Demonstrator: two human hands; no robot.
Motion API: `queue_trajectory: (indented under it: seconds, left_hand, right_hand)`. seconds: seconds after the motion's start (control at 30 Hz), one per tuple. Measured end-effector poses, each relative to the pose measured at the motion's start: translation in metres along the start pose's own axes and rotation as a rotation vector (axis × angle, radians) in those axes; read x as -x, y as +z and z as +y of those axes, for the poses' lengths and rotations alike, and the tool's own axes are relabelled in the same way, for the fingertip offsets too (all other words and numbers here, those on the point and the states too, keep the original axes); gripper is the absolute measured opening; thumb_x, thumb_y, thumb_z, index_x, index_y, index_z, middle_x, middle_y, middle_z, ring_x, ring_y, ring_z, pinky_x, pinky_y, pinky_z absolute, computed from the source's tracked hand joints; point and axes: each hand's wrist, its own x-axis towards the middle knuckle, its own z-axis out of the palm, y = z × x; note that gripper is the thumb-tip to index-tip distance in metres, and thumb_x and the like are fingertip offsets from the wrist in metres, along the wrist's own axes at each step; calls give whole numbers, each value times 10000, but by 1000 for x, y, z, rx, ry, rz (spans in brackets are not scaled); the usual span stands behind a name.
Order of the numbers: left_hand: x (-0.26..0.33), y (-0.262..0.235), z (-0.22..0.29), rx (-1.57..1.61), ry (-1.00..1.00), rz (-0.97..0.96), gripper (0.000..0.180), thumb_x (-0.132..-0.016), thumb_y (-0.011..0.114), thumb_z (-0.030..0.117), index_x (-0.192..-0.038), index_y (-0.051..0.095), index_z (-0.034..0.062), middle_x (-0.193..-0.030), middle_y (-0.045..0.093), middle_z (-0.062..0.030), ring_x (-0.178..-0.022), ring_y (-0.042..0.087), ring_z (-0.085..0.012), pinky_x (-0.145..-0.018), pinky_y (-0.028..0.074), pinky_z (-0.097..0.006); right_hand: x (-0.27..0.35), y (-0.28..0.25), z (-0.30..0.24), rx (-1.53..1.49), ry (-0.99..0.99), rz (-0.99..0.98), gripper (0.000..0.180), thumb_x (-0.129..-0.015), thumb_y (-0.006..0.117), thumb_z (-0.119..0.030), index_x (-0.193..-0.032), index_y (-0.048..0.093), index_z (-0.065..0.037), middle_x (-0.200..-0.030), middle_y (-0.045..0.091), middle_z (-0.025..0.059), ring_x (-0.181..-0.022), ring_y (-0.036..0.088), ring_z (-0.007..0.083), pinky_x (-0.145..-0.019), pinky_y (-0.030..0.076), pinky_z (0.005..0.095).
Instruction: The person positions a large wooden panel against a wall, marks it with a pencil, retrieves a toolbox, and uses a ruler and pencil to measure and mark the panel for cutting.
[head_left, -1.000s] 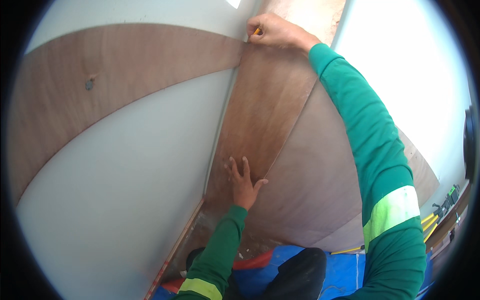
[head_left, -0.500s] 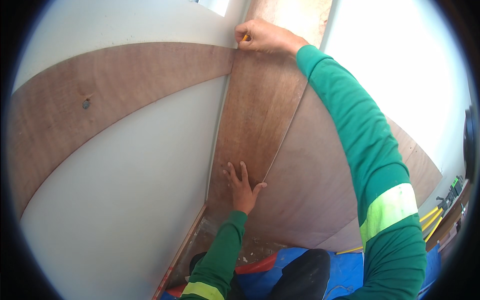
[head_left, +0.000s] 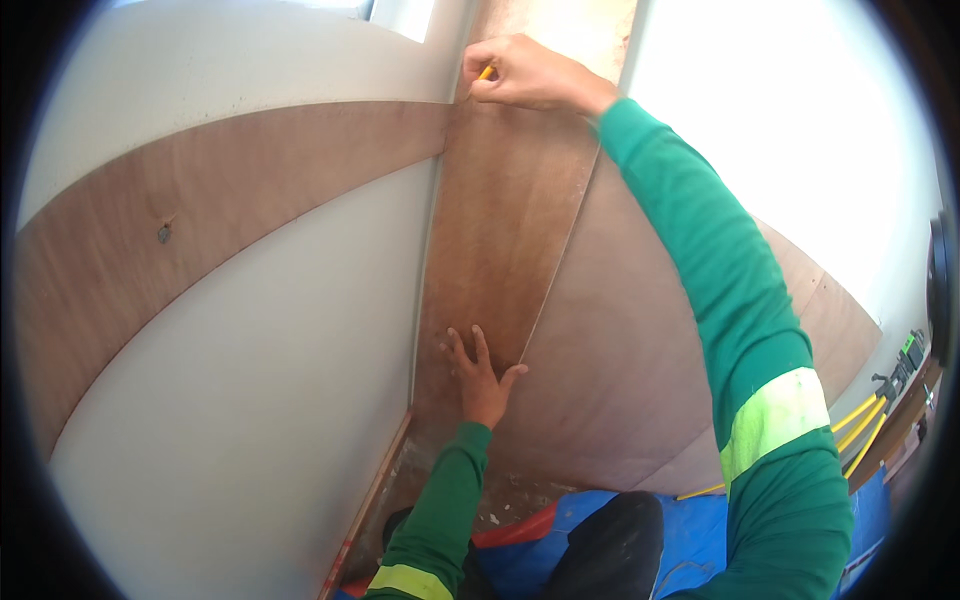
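Note:
A long brown plywood strip (head_left: 510, 210) stands upright in the corner between two walls. Low on its face, my left hand (head_left: 480, 380) lies with fingers spread, its thumb at the strip's right edge. Higher up, my right hand (head_left: 525, 75) is closed around a thin yellow pencil (head_left: 487, 72), held against the upper left edge of the strip. The pencil's tip is hidden by the fingers. Just left of that hand, a horizontal plywood band (head_left: 250, 165) on the white wall ends at the upright strip.
A wide plywood panel (head_left: 600, 350) covers the lower right wall. On the floor lies a blue sheet (head_left: 700, 560) with a red edge (head_left: 515, 527). Yellow poles (head_left: 860, 425) and dark gear (head_left: 900, 365) stand at the right. My knee (head_left: 615, 540) shows below.
The view has shifted slightly, so the walls and plywood sit a little differently. My right hand is slightly lower relative to the band's end, still holding the pencil. My left hand stays spread on the strip.

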Motion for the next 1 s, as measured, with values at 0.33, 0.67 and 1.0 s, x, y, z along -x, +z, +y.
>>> queue_trajectory:
  seconds: [0.33,0.67,1.0]
  left_hand:
    - [1,-1,1,-55,25,13,1218,-906,840,587,-1779,102,165,-1802,-89,-298,-1631,-34,-616,-1275,236,-744]
    - [2,-11,14,-118,-55,-88,1277,-927,813,616,-1778,-28,170,-1804,-142,-278,-1653,-85,-556,-1318,221,-673]
    - [1,-5,7,-82,14,-37,1275,-926,847,546,-1781,-21,169,-1799,-134,-297,-1651,-56,-572,-1328,178,-653]
  right_hand:
    - [387,-28,-125,-580,599,202,114,-1020,683,-82,-1091,758,-33,-978,740,29,-906,671,113,-820,542,291]
    - [650,61,-238,-715,1353,-101,242,-1049,687,-193,-1149,778,7,-944,761,71,-866,675,156,-808,553,338]
    - [721,2,-297,-438,1485,-23,239,-1002,655,-171,-1079,800,2,-891,788,130,-849,750,221,-797,587,374]
